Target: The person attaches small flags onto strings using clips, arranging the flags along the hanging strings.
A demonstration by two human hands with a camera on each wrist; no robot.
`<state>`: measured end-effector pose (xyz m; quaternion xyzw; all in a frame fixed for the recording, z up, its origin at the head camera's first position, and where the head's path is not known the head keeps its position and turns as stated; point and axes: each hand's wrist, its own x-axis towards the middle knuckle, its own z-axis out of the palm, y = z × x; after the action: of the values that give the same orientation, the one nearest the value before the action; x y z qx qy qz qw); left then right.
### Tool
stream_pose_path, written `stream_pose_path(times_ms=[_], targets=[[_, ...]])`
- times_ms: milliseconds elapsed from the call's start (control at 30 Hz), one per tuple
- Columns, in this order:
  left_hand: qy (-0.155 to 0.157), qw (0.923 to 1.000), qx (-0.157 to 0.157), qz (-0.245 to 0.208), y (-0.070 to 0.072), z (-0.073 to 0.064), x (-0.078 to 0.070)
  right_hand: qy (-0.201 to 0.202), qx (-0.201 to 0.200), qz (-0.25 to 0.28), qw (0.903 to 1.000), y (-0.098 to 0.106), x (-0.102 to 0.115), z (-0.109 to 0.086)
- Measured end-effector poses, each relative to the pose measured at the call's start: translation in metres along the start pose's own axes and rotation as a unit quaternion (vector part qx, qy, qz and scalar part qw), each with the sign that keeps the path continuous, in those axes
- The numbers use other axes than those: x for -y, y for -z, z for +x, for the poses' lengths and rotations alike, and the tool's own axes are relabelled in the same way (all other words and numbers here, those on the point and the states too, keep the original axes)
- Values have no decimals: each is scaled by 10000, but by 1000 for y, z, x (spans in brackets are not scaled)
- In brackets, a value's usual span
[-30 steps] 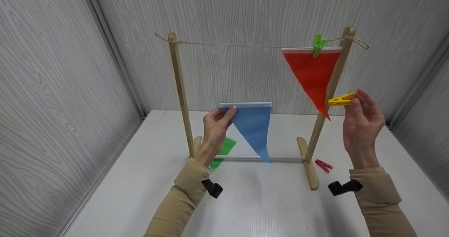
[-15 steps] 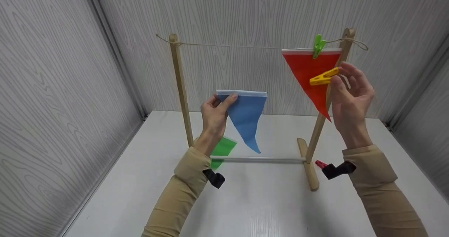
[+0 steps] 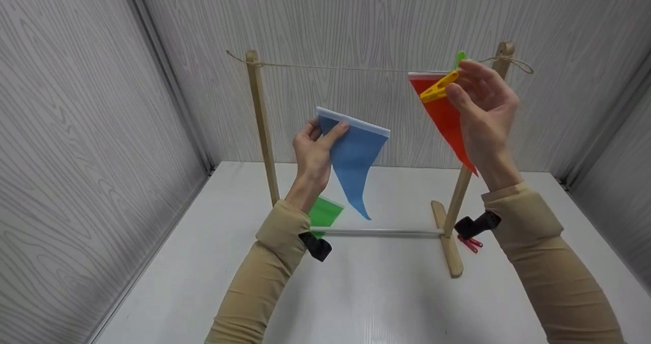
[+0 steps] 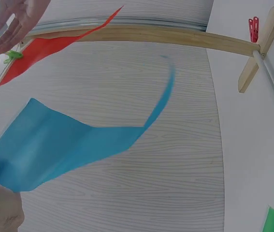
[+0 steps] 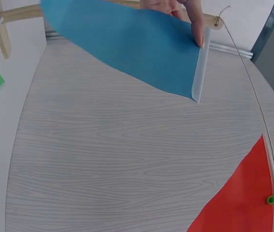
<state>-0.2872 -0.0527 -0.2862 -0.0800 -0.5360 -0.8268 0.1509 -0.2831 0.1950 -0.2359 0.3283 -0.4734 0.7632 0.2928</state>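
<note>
A blue triangular flag (image 3: pixel 356 153) with a white top edge is pinched by my left hand (image 3: pixel 315 148) near its upper left corner. The flag tilts down to the right and its tip curls, below the string (image 3: pixel 330 67). My right hand (image 3: pixel 485 107) holds a yellow clothespin (image 3: pixel 438 87) between thumb and fingers, in front of a red flag (image 3: pixel 442 117). That red flag hangs from the string by a green clothespin (image 4: pixel 13 55), partly hidden behind the right hand in the head view.
Wooden posts (image 3: pixel 262 125) hold up the string, with a white rod (image 3: pixel 381 232) joining them low down. A green flag (image 3: pixel 325 214) lies on the white table (image 3: pixel 386 293) near the left post. A red clothespin (image 3: pixel 472 243) lies by the right foot.
My left hand has raised the blue flag, which now tilts down to the right. My right hand has moved up and left with the yellow clothespin, crossing in front of the red flag.
</note>
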Motion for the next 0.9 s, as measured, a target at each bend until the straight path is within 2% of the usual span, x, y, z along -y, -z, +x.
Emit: stream_pose_path(times_ms=[200, 433, 667, 900], targets=[[-97, 9999, 13, 27, -6, 4, -4, -106, -7, -254, 9996, -13, 5, 12], [-206, 9995, -9, -229, -12, 11, -7, 110, 124, -1161, 9931, -21, 4, 21], [-208, 9994, -52, -278, -15, 14, -13, 202, 258, -1205, 9922, -35, 3, 33], [-97, 9993, -75, -356, -22, 16, -20, 448, 538, -1918, 9789, -52, 1, 43]])
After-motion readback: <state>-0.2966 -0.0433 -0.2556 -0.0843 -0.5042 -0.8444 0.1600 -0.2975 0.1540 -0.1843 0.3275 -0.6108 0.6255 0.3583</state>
